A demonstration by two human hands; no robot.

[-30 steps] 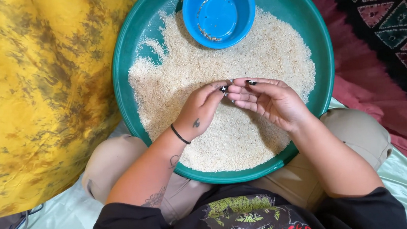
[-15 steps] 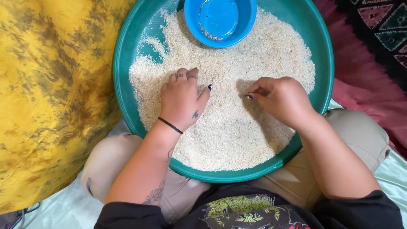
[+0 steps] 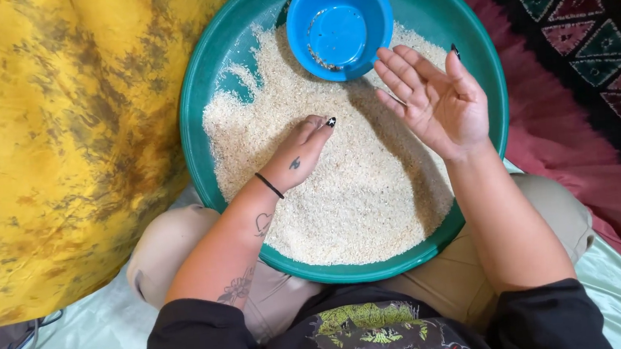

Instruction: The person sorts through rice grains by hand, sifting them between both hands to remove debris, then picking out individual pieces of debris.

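White rice (image 3: 342, 194) fills the green tray (image 3: 199, 143) on our lap. Our left hand (image 3: 301, 151) lies knuckles up on the grains, fingers loosely curled, gripping nothing we can see. Our right hand (image 3: 435, 100) hovers above the rice, palm up, fingers spread wide and empty, just beside the blue bowl (image 3: 340, 24) at the tray's far side. Yellow cloth (image 3: 60, 136) lies left.
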